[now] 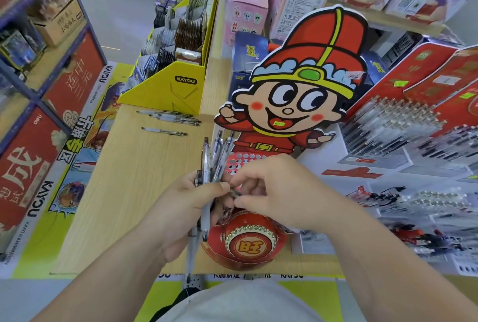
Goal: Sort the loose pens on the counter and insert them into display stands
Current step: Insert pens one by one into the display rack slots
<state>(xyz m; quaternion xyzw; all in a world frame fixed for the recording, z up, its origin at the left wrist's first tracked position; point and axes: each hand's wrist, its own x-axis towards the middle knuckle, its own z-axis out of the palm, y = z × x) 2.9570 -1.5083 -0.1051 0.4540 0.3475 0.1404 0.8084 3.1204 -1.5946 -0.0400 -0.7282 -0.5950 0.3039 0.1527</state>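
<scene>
My left hand (187,205) grips a bundle of several clear-barrelled pens (216,156), tips pointing down toward me and clips fanning upward. My right hand (274,192) meets the bundle from the right, its thumb and fingers pinching one pen at mid-barrel. Both hands hover over a red cartoon-boy display stand (292,94) with a perforated hole panel (243,160) and a round red base (251,244). Several loose pens (170,117) lie on the wooden counter (129,182) farther back, with one more pen (165,131) lying apart from them.
A yellow card display box (178,88) stands behind the loose pens. Tiered racks of pens (395,125) fill the right side. Pink boxes (248,6) sit at the back. A blue shelf unit with red boxes (33,125) borders the left.
</scene>
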